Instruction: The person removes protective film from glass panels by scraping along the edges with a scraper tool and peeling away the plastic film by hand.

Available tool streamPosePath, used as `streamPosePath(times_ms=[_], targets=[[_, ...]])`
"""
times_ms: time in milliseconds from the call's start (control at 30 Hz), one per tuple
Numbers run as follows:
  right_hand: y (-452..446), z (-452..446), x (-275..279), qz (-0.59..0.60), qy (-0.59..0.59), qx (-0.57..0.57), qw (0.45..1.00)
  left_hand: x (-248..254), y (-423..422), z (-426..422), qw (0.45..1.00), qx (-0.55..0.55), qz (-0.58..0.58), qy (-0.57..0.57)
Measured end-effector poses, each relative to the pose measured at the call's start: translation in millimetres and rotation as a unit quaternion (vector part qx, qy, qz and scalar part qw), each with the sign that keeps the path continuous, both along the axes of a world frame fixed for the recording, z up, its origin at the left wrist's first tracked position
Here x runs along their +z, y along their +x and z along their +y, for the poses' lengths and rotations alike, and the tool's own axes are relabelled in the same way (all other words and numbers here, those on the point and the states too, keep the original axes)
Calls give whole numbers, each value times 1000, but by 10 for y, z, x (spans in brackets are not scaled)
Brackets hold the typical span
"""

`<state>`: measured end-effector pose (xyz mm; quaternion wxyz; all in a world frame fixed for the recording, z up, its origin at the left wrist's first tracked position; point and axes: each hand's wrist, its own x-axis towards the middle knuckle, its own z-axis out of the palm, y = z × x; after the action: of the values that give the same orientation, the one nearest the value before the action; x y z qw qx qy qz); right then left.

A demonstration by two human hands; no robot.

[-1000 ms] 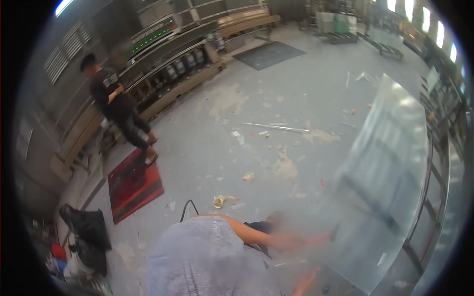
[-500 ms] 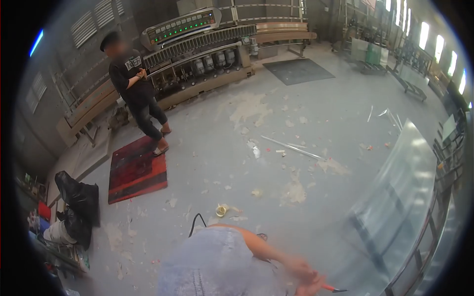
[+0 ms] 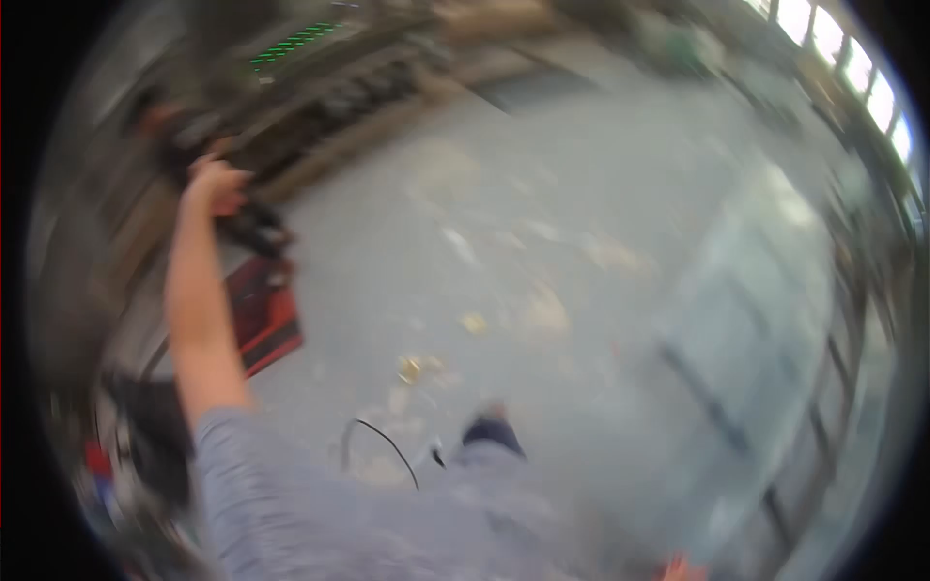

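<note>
The glass sheet (image 3: 751,320) stands tilted on the right of the scene, beside a rack (image 3: 841,363) with dark bars. Our right hand (image 3: 683,569) shows only in part at the near edge, close to the sheet's near end; we cannot tell whether its fingers are clenched or loose. On the left, our left hand (image 3: 223,186) is stretched far out, overlapping our view of another person (image 3: 179,136); its fingers look bent, but blur keeps us from telling whether they grasp anything. A black cable (image 3: 387,441) curves near our shirt (image 3: 368,523).
</note>
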<state>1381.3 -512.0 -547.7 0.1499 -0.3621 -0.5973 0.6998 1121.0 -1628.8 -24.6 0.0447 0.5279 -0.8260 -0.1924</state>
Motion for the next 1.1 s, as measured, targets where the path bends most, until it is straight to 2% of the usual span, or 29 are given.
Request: streamPosePath(times_ms=[33, 67, 100, 133, 167, 200, 233, 300, 333, 367, 400, 467, 533, 600, 667, 700, 733, 767, 800, 867, 967, 1100], targets=[[168, 149, -75, 30, 5, 35, 999, -609, -105, -892, 979, -121, 136, 89], [398, 477, -250, -61, -30, 85, 994, -1118, -192, 103, 961, -199, 133, 136], [422, 277, 9, -27, -58, -13, 998, -1591, -266, 1266, 933, -275, 133, 192], [338, 229, 191, -111, -119, -114, 980, -2028, -320, 2501, 895, -342, 133, 252], [263, 22, 598, -162, -85, -101, 978, -2676, -242, 3415, 777, -499, 87, 373], [393, 18, 631, -156, -89, -112, 977, -3268, -87, 4215, 764, -455, -9, 458], [403, 36, 612, -181, -61, -98, 977, -3547, 85, 4998, 737, -614, -98, 267], [466, 157, 509, -198, -34, -85, 976, -3953, 301, 5958, 763, -539, -46, 353], [590, 296, 234, -208, 60, -71, 974, -4184, 332, 6071, 763, -542, -39, 349], [603, 430, 79, -217, 154, -56, 962, -4408, 383, 6148, 800, -533, -19, 276], [539, 439, 194, -208, 155, -58, 964, -4621, 421, 6216, 829, -521, 2, 201], [426, 325, 475, -261, 409, -34, 874, -4984, 403, 6123, 867, -481, 30, 128], [174, 440, 466, -247, 386, -47, 888, -5205, 290, 6015, 895, -412, 27, 166], [104, 423, 193, -243, 336, -24, 910, -5361, 175, 5939, 907, -369, 9, 202], [-78, 439, -38, -246, 302, -5, 921, -5630, 51, 5875, 903, -345, -13, 256], [-167, 454, -192, -237, 283, -8, 929, -5512, -31, 5925, 884, -364, -79, 283], [-219, 463, -321, -226, 256, -15, 940, -5903, -90, 5870, 887, -409, -79, 199], [-225, 445, -405, -226, 235, -20, 945, -5792, -133, 5936, 861, -367, -69, 346], [-307, 353, -233, -267, 247, -1, 932, -5740, -169, 5998, 860, -319, -81, 390], [-424, 261, -116, -318, 270, 15, 909, -5680, -239, 6024, 851, -260, -113, 441], [-320, 365, -540, -300, 295, 3, 907, -5630, -195, 5975, 827, -262, -80, 492], [-96, 468, -1116, -248, 332, -33, 910, -5380, -318, 6072, 818, -233, -117, 514]])
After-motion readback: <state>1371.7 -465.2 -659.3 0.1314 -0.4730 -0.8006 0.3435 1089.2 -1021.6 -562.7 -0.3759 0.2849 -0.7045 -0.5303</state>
